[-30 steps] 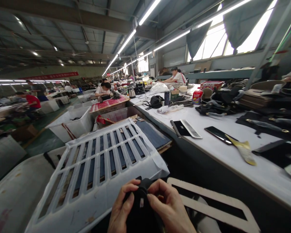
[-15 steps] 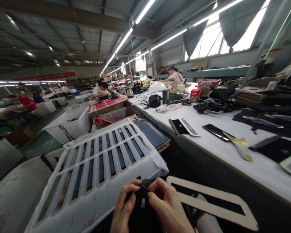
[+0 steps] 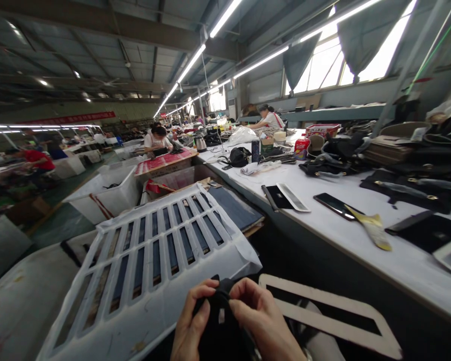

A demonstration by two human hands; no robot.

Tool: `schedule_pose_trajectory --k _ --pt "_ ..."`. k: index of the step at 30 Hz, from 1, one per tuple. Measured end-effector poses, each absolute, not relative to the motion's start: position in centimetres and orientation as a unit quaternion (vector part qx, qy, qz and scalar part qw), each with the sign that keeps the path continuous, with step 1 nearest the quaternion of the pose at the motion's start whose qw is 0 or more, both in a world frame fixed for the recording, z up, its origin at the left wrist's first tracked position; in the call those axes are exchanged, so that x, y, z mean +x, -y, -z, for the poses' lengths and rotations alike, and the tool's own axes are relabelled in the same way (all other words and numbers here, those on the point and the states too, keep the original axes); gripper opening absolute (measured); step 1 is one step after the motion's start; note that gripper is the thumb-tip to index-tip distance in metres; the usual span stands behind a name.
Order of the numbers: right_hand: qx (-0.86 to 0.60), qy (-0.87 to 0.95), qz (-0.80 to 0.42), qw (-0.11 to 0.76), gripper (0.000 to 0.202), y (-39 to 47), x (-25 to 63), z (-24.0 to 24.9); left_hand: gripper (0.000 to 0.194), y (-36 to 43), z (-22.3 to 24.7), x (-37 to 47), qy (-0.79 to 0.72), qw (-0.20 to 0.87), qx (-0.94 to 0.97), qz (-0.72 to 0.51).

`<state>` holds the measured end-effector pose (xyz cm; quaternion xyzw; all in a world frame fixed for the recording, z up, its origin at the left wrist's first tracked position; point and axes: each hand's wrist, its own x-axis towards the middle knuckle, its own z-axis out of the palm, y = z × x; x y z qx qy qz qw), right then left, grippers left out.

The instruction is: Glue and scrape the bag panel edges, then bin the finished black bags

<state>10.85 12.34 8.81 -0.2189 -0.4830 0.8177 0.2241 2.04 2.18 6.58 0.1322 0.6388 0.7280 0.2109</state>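
Two hands: yours, both closed in pinches on one black piece; neither is spread.
Left hand (image 3: pixel 192 320): you pinch the piece's upper left edge, thumb on the near face, index finger curled over the top.
Right hand (image 3: pixel 263 317): thumb and index pinch the upper right edge; the other fingers are tucked in behind, partly hidden.
Black piece (image 3: pixel 222 335): low centre, between your hands, curved edge up; material not certain, lower part dark and cut off by the picture's bottom.
Small pale patch (image 3: pixel 221 316): on the piece's near face, just under the curved edge, between your thumbs.
Change since one second ago: same pinches, same spots on the edge; your hands sit slightly further right in view, while the smartphone (image 3: pixel 338 206) and other table things sit slightly further left.
Hand pose: left comes up from the bottom, fingertips toward the right; right comes in from the lower right, knuckles bent, fingertips toward the left.
Pale cut-out frame (image 3: pixel 389 339): just right of your right hand.
White slotted plastic panel (image 3: pixel 143 321): left, beyond your left hand.
White worktable (image 3: pixel 342 246): right, well apart from both hands.
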Motion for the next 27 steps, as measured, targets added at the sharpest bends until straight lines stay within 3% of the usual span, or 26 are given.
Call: schedule_pose_trajectory --k 9,20,27 --pt "-0.223 0.465 -0.832 0.204 0.018 -12.3 11.5 -9.7 0.036 -2.1 -7.1 2.4 -0.645 0.214 0.145 -0.719" --pt "-0.283 0.48 -0.79 0.254 0.016 -12.0 10.4 -9.8 0.036 -2.4 -7.9 2.4 -0.654 0.216 0.188 -0.7" --pt "-0.242 0.491 -0.8 0.247 0.035 -11.9 11.7 -8.4 0.041 -2.1 -8.2 2.0 -0.636 0.286 0.162 -0.698"
